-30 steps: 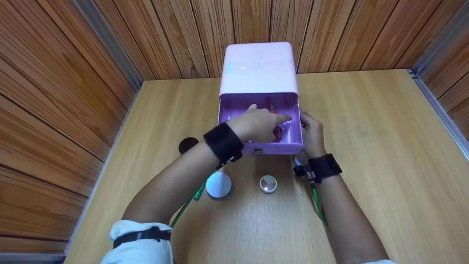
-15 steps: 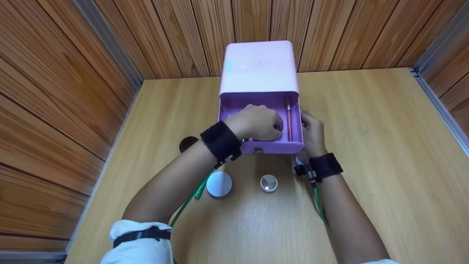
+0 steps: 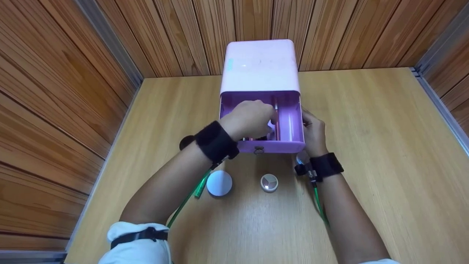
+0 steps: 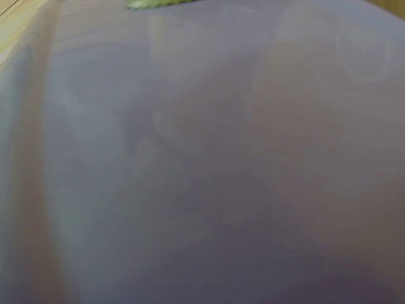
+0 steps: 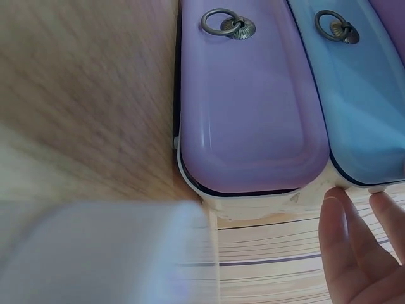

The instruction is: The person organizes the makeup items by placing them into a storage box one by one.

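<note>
My left hand (image 3: 253, 115) reaches down into the open purple drawer (image 3: 293, 128) of a pink box (image 3: 260, 66), its fingertips hidden. Right beside those fingers, a slim reddish pencil-like stick (image 3: 277, 126) lies lengthwise in the drawer. I cannot tell whether the fingers hold anything. Several small items show partly under the hand, along the drawer's front. In the left wrist view, a blurred lilac surface (image 4: 209, 145) fills nearly everything. My right hand (image 3: 313, 134) rests its extended fingers (image 5: 335, 234) against the box's side, below a blue drawer (image 5: 361, 95) and a purple drawer (image 5: 253, 107).
A round white-lidded container (image 3: 219, 183) and a small three-shade palette (image 3: 269, 182) lie before the box. A dark round item (image 3: 186, 142) is partly behind the left forearm. A green tube (image 3: 199, 189) lies beside the white lid. Wood-plank walls (image 3: 271, 20) enclose the table.
The left hand has changed from a pointing pose to bent fingers and shifted slightly left. The reddish stick lay by the drawer's right wall half a second ago and is now further left. The right hand stays put.
</note>
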Demonstrator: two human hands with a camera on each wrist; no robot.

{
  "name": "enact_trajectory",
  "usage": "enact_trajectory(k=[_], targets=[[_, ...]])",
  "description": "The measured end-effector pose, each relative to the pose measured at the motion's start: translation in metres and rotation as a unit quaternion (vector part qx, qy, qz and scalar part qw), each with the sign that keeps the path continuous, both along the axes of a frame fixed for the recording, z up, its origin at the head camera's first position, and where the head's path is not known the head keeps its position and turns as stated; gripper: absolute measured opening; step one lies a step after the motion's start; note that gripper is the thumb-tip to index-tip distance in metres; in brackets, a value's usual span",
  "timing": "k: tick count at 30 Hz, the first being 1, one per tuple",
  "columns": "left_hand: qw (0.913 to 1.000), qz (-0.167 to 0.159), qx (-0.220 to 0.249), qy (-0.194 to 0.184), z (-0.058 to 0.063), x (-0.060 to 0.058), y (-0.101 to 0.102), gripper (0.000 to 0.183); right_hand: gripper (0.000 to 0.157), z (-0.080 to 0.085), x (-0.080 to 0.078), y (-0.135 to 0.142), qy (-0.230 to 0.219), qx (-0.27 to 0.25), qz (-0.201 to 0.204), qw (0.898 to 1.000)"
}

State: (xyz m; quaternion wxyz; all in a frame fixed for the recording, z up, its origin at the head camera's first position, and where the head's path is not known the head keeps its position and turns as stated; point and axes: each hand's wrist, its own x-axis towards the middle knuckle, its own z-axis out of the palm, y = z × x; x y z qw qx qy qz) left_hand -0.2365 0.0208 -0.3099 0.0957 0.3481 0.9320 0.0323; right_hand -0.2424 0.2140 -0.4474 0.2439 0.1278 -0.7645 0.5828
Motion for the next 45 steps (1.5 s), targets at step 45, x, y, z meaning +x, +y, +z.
enact_trajectory(k=[45], targets=[[0.9849, -0.077, 0.152, 0.032, 0.022, 0.021, -0.073, 0.04, 0.032, -0.003, -0.002, 0.0, 0.022, -0.005, 0.003, 1.0]])
